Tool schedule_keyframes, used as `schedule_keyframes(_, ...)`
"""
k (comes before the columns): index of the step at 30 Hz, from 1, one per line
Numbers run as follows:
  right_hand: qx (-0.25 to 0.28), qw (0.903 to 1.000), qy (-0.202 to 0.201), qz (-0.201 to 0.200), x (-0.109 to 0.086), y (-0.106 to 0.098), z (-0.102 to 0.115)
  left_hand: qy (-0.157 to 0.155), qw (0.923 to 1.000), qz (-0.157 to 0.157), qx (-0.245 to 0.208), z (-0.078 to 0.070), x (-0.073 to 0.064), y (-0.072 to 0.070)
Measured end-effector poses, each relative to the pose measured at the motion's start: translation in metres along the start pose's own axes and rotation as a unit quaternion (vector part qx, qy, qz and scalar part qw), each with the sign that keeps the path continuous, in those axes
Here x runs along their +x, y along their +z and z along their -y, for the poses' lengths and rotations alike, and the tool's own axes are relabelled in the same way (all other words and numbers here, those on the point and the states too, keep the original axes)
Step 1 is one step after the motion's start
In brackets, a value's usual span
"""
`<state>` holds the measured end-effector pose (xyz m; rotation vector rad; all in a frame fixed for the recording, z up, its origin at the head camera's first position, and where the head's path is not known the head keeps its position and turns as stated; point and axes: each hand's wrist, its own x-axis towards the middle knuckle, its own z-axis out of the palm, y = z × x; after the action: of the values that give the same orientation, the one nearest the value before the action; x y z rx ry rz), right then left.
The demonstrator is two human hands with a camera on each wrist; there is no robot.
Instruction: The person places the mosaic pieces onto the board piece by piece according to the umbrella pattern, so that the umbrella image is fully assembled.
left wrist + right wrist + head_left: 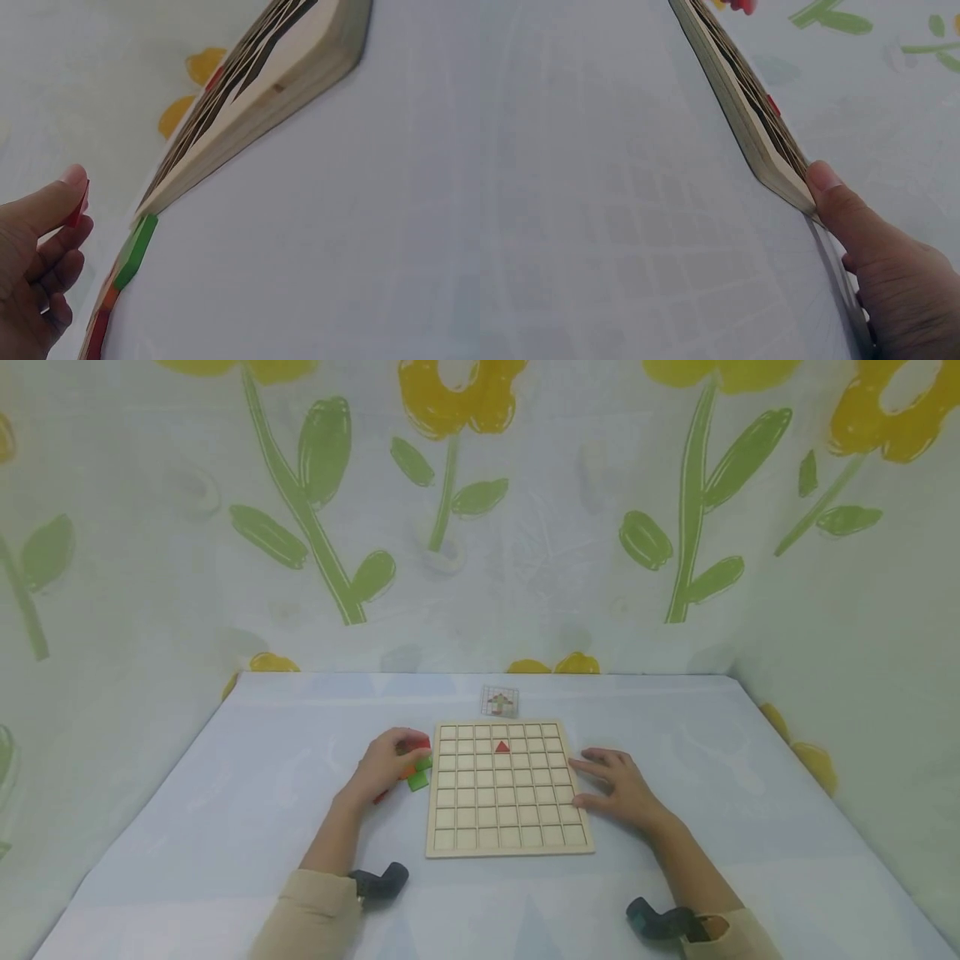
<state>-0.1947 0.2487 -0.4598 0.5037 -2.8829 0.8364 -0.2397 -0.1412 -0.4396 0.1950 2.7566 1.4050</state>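
My left hand (384, 765) is at the left side of a wooden grid board (487, 817), pinching a small red tile (81, 207) between thumb and fingers. Under and beside that hand lie green tiles (418, 782), an orange tile (407, 772) and a red tile (380, 797), partly hidden by it. One red triangle tile (502, 747) sits in a square of the board's second row from the back. Over at the board's right edge, my right hand (617, 789) rests with fingers spread, its thumb (825, 176) touching the rim.
A small card (499, 701) with a picture on a grid lies just behind the board. The white table (247, 793) ends at a flower-patterned curtain (525, 568) at the back and sides. Dark wrist mounts (382, 882) sit on both forearms.
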Motion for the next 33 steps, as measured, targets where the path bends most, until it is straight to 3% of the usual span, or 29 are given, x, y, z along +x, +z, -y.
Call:
schedule_keyframes(15,-0.015,0.9999,0.000,0.000,0.001,0.001,0.000,0.036,0.9991,0.021,0.001,-0.019,0.004,0.020)
schedule_keyframes(33,-0.010,0.9999,-0.012,-0.001,0.002,0.000,-0.002,0.045,0.9975,0.055,0.006,-0.033,0.008,0.044)
